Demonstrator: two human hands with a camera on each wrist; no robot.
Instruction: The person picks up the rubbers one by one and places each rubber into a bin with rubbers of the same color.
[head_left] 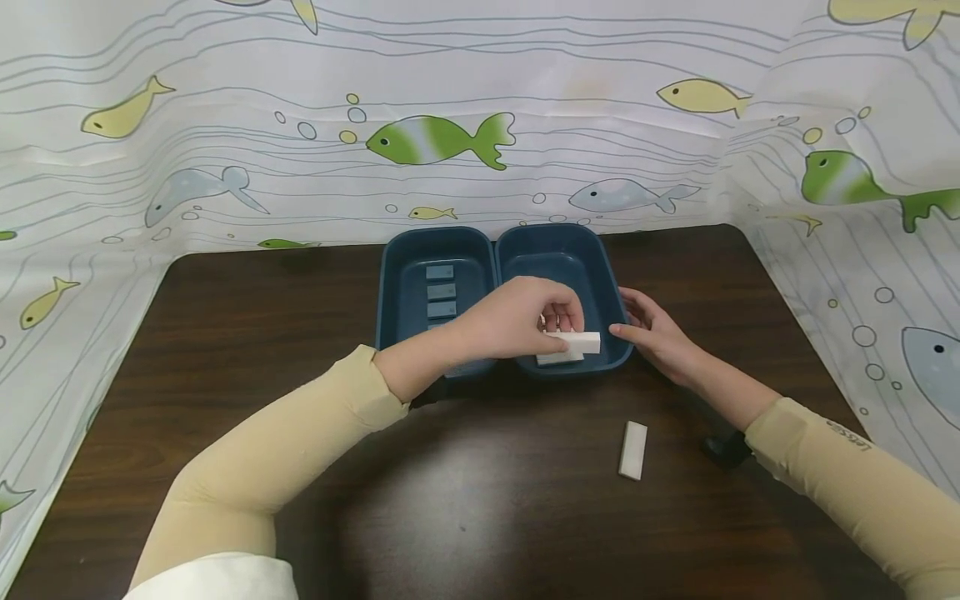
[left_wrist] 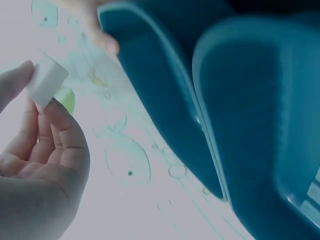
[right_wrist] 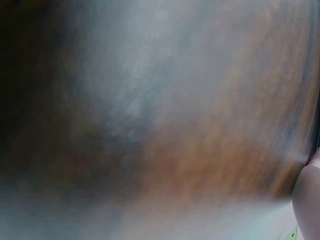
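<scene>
My left hand [head_left: 517,317] pinches a white rectangular block [head_left: 585,342] between thumb and fingers, above the near part of the right blue tray [head_left: 617,287]. Under it, another white block [head_left: 558,359] shows in that tray, partly covered by the hand. In the left wrist view the held block [left_wrist: 47,80] sticks out past the fingertips. At the tray's right side, my right hand [head_left: 663,337] holds the wall, its thumb at the rim and its fingers along the outside. The right wrist view is blurred and shows only a bit of skin at its edge.
A second blue tray [head_left: 384,292] adjoins on the left, with several blue-grey blocks [head_left: 441,291] in a column, partly behind the left forearm. One white block [head_left: 632,450] lies on the dark wooden table [head_left: 465,500]. A fish-patterned sheet [head_left: 300,167] stands behind and beside the table.
</scene>
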